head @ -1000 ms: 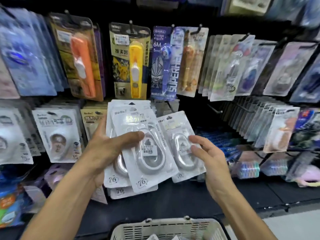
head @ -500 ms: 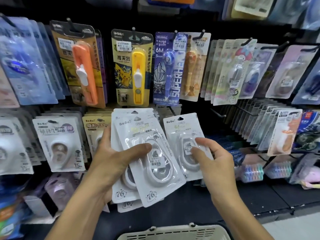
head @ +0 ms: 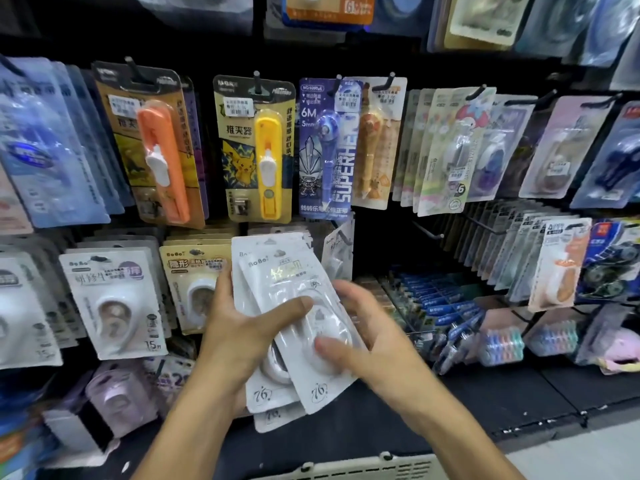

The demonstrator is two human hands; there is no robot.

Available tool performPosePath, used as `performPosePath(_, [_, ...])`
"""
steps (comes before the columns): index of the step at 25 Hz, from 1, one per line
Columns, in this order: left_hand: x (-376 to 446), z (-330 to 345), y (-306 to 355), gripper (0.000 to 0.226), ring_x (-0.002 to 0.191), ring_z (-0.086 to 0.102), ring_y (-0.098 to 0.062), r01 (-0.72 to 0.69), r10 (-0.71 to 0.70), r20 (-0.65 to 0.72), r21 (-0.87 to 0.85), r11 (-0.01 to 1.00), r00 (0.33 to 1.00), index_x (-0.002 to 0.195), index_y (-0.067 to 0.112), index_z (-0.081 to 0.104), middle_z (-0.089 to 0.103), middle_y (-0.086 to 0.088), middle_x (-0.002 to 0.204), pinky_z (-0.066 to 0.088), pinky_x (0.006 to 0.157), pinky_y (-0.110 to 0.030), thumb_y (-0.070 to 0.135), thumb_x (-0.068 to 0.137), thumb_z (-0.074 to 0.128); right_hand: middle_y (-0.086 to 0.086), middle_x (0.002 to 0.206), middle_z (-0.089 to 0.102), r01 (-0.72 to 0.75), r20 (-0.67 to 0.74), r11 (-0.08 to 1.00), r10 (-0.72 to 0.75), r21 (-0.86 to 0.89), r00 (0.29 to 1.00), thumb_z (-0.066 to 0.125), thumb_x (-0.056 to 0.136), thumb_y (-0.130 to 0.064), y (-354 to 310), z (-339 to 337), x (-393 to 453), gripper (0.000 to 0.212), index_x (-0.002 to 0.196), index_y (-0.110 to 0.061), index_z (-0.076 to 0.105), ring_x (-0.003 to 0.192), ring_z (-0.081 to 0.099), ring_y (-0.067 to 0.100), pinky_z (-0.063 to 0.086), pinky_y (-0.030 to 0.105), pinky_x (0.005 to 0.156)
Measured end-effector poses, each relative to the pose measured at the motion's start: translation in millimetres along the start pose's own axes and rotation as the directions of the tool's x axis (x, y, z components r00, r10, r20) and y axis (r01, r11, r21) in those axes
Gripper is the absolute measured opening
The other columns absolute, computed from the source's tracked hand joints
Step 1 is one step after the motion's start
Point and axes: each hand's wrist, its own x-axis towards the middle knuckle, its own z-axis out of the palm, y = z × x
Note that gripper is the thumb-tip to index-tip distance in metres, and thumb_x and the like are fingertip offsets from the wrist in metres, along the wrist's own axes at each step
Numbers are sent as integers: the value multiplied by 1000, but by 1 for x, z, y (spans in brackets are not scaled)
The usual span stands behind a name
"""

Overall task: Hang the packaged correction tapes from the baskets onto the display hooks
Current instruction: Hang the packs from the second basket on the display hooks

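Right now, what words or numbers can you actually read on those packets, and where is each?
"BoBo": top white packet in the left hand.
"76": its bottom corner.
"15m": white hanging pack.
"6M", "SUPERHERO": blue pack.
"6": pastel pack.
Price stickers and small print: too blurred.

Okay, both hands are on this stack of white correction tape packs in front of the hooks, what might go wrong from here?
The stack of packs is fanned and glossy; the left hand pinches it by one edge, so lower packs might slip out toward the basket. The right hand covers the front pack, which may skew the hang holes and make threading awkward. Neighbouring beige packs hang close and could get knocked.
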Motion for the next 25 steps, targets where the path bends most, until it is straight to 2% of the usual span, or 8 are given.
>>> performPosePath(2, [0, -2, 2, 99, 94, 79, -30, 63, -59, 54, -68, 996, 997, 127, 26, 62, 80, -6, 108, 64, 70, -46, 28, 38, 105, -7, 121, 71, 4, -42, 998, -2, 60, 999, 91, 66, -47, 2, 7, -5, 79, 134, -46, 51, 107, 72, 14, 60, 30, 82])
performPosePath(4, [-2, -7, 3, 98, 95, 77, -37, 133, -110, 142, -164, 978, 984, 123, 18, 68, 78, -16, 112, 63, 69, -46, 28, 33, 106, 0, 111, 75, 10, -233, 977, 41, 215, 972, 93, 64, -45, -2, 3, 1, 73, 127, -40, 56, 97, 75, 19, 61, 30, 72])
performPosePath(7, [-6, -9, 3, 79, 93, 77, -38, 153, -134, 144, -125, 980, 980, 111, 20, 73, 79, -17, 108, 63, 71, -48, 17, 38, 104, 3, 104, 73, 3, -372, 982, 68, 188, 926, 81, 83, -32, -8, -16, 6, 32, 110, -41, 67, 83, 75, 17, 58, 37, 56])
performPosePath(10, [-3, -16, 4, 88, 94, 77, -37, 106, -105, 19, -66, 992, 994, 120, 20, 68, 80, -13, 106, 60, 83, -51, 21, 38, 102, -8, 116, 70, -69, -448, 998, 68, 13, 891, 73, 91, -24, 3, -29, 5, 29, 104, -50, 70, 109, 67, 25, 59, 53, 79])
performPosePath(14, [-2, -18, 6, 88, 91, 78, -38, 93, -91, 20, -127, 987, 996, 120, 14, 69, 79, -16, 106, 63, 70, -46, 24, 38, 97, -14, 119, 69, -49, -473, 996, 5, -80, 881, 74, 89, -25, -1, -28, 8, 28, 102, -50, 72, 113, 65, 12, 58, 41, 86])
performPosePath(16, [-1, -15, 5, 90, 94, 78, -36, 84, -83, 12, -123, 989, 996, 121, 17, 68, 80, -13, 107, 61, 79, -49, 25, 37, 97, -17, 117, 69, -52, -494, 996, 12, -68, 870, 75, 86, -25, -6, -29, 10, 28, 98, -51, 73, 95, 66, -4, 55, 24, 73])
performPosePath(20, [0, -16, 5, 91, 96, 77, -35, 81, -84, -16, -131, 988, 996, 122, 15, 68, 80, -12, 107, 60, 85, -51, 27, 37, 98, -13, 118, 68, -96, -500, 991, 39, -89, 865, 72, 88, -25, 0, -32, 8, 30, 99, -53, 71, 78, 66, -1, 51, 28, 58])
performPosePath(25, [-2, -10, 2, 86, 94, 78, -33, 85, -88, -19, -149, 985, 996, 121, 18, 68, 80, -10, 106, 61, 84, -53, 15, 42, 102, -22, 143, 42, -146, -338, 979, 91, -141, 937, 65, 96, -21, -3, -20, 22, 48, 139, -39, 52, 130, 47, 5, 47, 25, 97])
